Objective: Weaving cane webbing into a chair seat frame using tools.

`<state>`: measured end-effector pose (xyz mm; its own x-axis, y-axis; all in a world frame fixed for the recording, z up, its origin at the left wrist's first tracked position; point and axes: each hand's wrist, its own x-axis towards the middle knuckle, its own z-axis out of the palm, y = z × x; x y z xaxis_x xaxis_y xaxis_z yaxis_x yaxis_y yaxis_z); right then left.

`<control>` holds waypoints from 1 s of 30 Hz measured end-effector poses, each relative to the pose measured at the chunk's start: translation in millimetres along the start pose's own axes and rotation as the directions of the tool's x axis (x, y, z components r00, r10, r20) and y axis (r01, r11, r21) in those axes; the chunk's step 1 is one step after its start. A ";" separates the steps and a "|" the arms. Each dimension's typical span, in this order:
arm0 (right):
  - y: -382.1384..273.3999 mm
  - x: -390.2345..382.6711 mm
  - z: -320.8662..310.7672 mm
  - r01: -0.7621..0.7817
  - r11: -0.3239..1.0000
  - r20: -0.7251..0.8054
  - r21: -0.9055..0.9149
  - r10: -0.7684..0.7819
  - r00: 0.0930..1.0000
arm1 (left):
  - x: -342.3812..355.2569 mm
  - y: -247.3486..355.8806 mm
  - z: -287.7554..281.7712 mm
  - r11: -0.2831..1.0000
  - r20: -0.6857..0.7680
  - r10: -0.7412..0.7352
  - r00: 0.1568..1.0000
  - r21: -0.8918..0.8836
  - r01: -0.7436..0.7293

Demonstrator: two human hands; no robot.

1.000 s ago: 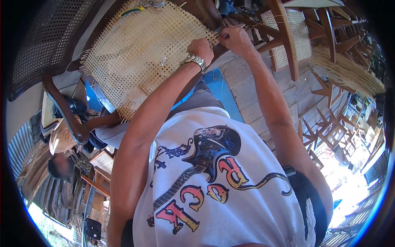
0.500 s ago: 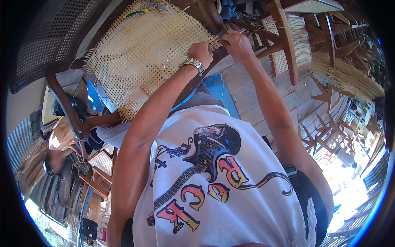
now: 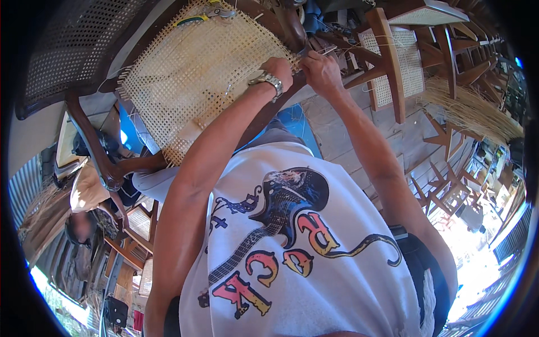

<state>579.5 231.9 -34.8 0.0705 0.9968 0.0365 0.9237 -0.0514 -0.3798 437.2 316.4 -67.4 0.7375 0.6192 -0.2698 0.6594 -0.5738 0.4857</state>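
A woven cane sheet [image 3: 191, 73] with frayed strand ends lies over the seat of a dark wooden chair [image 3: 293, 28]. My left hand [image 3: 276, 76], a metal watch on its wrist, rests with curled fingers at the sheet's right corner; whatever it grips is hidden. Just right of it, my right hand [image 3: 321, 72] is closed at the frayed strands beside the frame, holding something too small to make out. Pruners [image 3: 205, 17] with yellow-green on the handles lie on the far part of the sheet.
A dark perforated chair back [image 3: 67, 50] rises at left. Another person [image 3: 87, 185] works below it. Wooden chair frames [image 3: 387, 62] and a bundle of long cane strands [image 3: 471, 106] are at right. Blue material [image 3: 292, 126] and floor boards [image 3: 348, 146] show underneath.
My right hand has come slightly down and toward me, still closed at the sheet's corner. My left hand has shifted slightly. The other person's arms at left have moved.
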 end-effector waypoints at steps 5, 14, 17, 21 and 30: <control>-0.2 -3.6 -2.7 0.022 1.000 -0.026 0.004 -0.022 0.999 | -0.5 5.9 -13.6 0.938 0.266 -0.192 0.945 -0.232 0.256; 13.0 -2.4 -9.7 0.000 0.957 -0.039 0.292 0.012 0.999 | 0.0 4.8 -28.8 0.767 0.500 -0.246 0.830 -0.423 0.482; 16.4 -2.1 -7.1 -0.004 0.981 -0.035 0.191 0.011 0.999 | 0.8 11.2 -26.1 0.971 0.281 -0.207 0.937 -0.060 0.232; 17.2 -4.1 -5.1 0.021 0.969 -0.082 0.246 0.000 0.997 | -1.8 13.8 -19.9 0.982 0.203 -0.190 0.961 0.040 0.186; 19.3 -3.9 -2.7 0.081 0.984 -0.097 0.157 -0.066 0.993 | 15.8 -0.3 -24.1 0.941 0.411 -0.272 0.870 -0.076 0.330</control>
<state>598.1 226.8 -39.8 0.0452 0.9875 0.1512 0.8557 0.0398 -0.5160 445.1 339.3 -51.7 0.5226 0.4744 -0.7084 0.8526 -0.2951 0.4313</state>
